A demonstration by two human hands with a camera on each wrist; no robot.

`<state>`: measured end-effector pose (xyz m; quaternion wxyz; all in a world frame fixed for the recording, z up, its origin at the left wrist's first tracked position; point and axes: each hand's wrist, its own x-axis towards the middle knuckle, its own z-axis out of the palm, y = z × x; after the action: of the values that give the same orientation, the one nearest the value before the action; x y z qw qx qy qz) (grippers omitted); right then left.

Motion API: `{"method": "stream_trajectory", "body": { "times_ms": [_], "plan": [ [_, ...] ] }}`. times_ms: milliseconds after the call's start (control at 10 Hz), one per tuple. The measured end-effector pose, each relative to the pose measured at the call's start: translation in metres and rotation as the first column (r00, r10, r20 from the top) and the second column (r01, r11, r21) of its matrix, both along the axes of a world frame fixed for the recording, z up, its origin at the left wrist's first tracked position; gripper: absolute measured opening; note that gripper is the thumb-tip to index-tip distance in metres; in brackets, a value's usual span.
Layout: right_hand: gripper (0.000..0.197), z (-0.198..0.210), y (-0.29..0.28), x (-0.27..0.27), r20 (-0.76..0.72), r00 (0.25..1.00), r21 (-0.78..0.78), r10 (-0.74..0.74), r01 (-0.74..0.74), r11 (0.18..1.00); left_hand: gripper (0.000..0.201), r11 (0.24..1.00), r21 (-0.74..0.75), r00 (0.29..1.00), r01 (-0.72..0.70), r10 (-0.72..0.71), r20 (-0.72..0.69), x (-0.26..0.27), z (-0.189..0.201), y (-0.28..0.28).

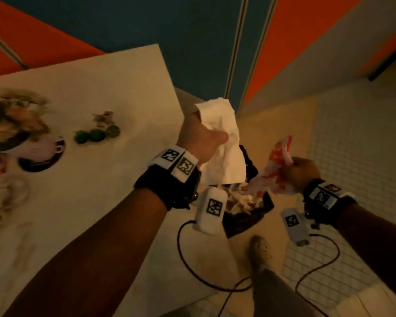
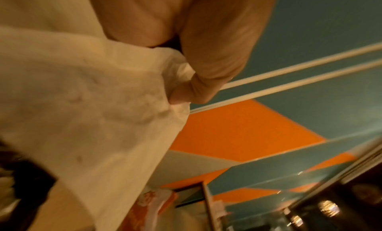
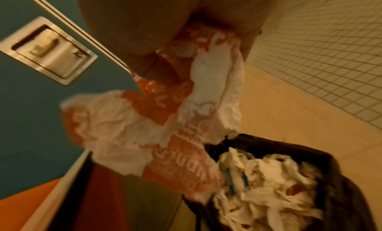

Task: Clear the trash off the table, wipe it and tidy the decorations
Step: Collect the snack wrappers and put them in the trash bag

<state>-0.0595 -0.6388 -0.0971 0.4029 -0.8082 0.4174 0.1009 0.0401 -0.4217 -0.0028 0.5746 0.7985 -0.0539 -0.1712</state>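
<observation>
Table (image 1: pixel 89 92), white top, is my landmark and the biggest thing I see; it fills the left half of the head view. On it, toward its far left edge, sits a blurred flower arrangement (image 1: pixel 12 115), a dark round plate (image 1: pixel 41 156) just beside that, and a few small green balls (image 1: pixel 93 135) near the table's middle. Off the table's right corner, down on the floor, stands a trash bin (image 1: pixel 261 211) with a black liner, already stuffed with crumpled white paper (image 3: pixel 268 182). I have both hands past the table's right edge, above that bin. My left hand (image 1: pixel 202 138) has fingers curled round a white paper napkin (image 1: pixel 222 143), which hangs down from the grip. My right hand (image 1: pixel 304 173), farther from the table, pinches a crumpled orange-and-white wrapper (image 1: pixel 270 177); in the right wrist view its lower end dangles at the bin's rim (image 3: pixel 258 139).
</observation>
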Motion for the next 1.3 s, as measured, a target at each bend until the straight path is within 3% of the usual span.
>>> {"method": "stream_trajectory", "body": {
  "times_ms": [200, 300, 400, 500, 600, 700, 800, 900, 1000, 1100, 1200, 1300],
  "plan": [
    [0.018, -0.087, -0.037, 0.004, -0.192, 0.960, 0.039, 0.204, -0.200, 0.979, 0.052, 0.879, 0.418, 0.972, 0.229, -0.183, -0.148, 0.025, -0.117, -0.118],
    [0.023, -0.124, -0.040, 0.014, -0.212, 0.913, 0.040, 0.348, -0.347, 0.937, 0.040, 0.754, 0.570, 0.945, 0.326, -0.268, -0.187, 0.032, -0.177, -0.141],
    [0.010, -0.154, -0.035, 0.021, -0.123, 0.918, 0.107, 0.376, -0.365, 0.925, 0.034, 0.658, 0.670, 0.938, 0.344, -0.279, -0.208, 0.036, -0.231, -0.152],
    [0.016, -0.186, -0.033, 0.026, -0.109, 0.838, 0.125, 0.534, -0.521, 0.844, 0.034, 0.607, 0.709, 0.933, 0.358, -0.259, -0.249, 0.039, -0.278, -0.155],
    [0.033, -0.213, -0.031, 0.030, -0.202, 0.581, 0.117, 0.788, -0.785, 0.609, 0.038, 0.526, 0.770, 0.928, 0.362, -0.277, -0.248, 0.042, -0.318, -0.164],
    [0.048, -0.229, -0.030, 0.038, -0.268, 0.380, 0.025, 0.885, -0.916, 0.401, 0.035, 0.476, 0.803, 0.929, 0.359, -0.267, -0.257, 0.045, -0.344, -0.174],
    [0.052, -0.238, -0.028, 0.055, -0.343, 0.297, 0.039, 0.891, -0.943, 0.329, 0.044, 0.395, 0.801, 0.887, 0.450, -0.301, -0.350, 0.046, -0.362, -0.174],
    [0.043, -0.245, -0.023, 0.072, -0.355, 0.293, 0.201, 0.888, -0.904, 0.378, 0.054, 0.336, 0.758, 0.829, 0.559, -0.255, -0.498, 0.048, -0.380, -0.170],
    [0.023, -0.251, -0.019, 0.084, -0.329, 0.354, 0.278, 0.875, -0.850, 0.448, 0.058, 0.362, 0.746, 0.829, 0.559, -0.205, -0.521, 0.052, -0.387, -0.169],
    [0.017, -0.256, -0.019, 0.085, -0.343, 0.347, 0.258, 0.873, -0.859, 0.443, 0.036, 0.344, 0.679, 0.760, 0.649, -0.263, -0.594, 0.055, -0.380, -0.167],
    [0.029, -0.252, -0.020, 0.081, -0.380, 0.367, 0.273, 0.849, -0.832, 0.482, 0.031, 0.476, 0.604, 0.749, 0.639, -0.208, -0.629, 0.060, -0.379, -0.164],
    [0.037, -0.238, -0.019, 0.075, -0.400, 0.344, 0.329, 0.849, -0.811, 0.483, 0.038, 0.464, 0.564, 0.713, 0.683, -0.259, -0.651, 0.059, -0.356, -0.160]
  ]
}}
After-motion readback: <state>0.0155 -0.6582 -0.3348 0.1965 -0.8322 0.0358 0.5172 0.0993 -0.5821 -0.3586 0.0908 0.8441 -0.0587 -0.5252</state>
